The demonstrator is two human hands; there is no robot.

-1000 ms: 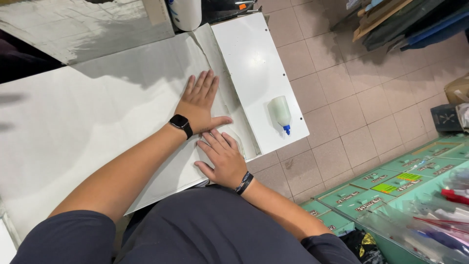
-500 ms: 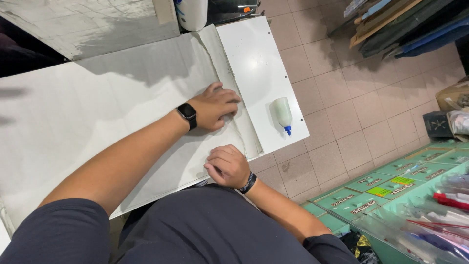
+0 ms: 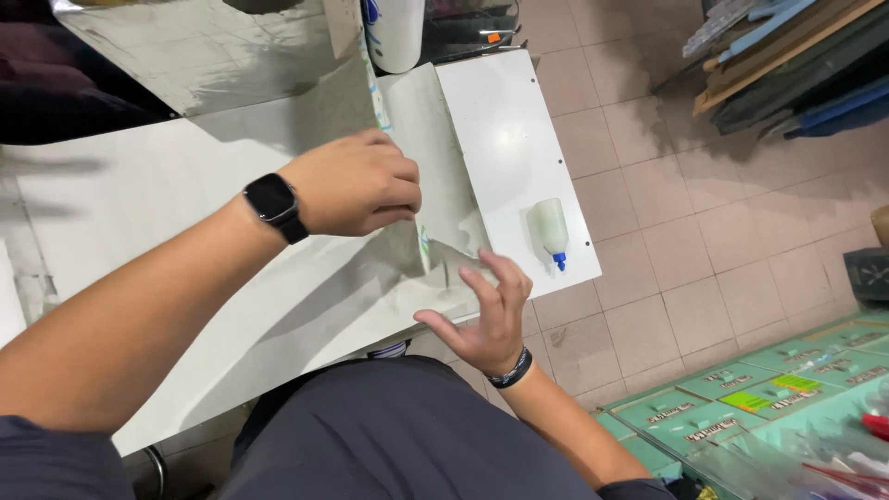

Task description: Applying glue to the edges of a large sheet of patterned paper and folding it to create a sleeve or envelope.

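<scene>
A large white paper sheet (image 3: 185, 222) covers the white table (image 3: 505, 139). My left hand (image 3: 356, 183), with a black watch on its wrist, grips the sheet's right edge and lifts it off the table, so the folded flap (image 3: 435, 176) stands up and curls. My right hand (image 3: 486, 315), with a dark band on the wrist, hovers palm up below the flap's near corner, fingers spread, fingertips close to the paper. Whether they touch it is unclear.
A small translucent glue bottle (image 3: 550, 229) with a blue tip lies on the table's right part. A white roll (image 3: 396, 32) stands at the far edge. Tiled floor (image 3: 722, 213) lies to the right, with green boxes (image 3: 741, 407) at lower right and stacked boards (image 3: 787, 56) at upper right.
My left hand went from pressing flat on the sheet to gripping its edge and lifting it. My right hand left the paper and turned palm up below the raised flap.
</scene>
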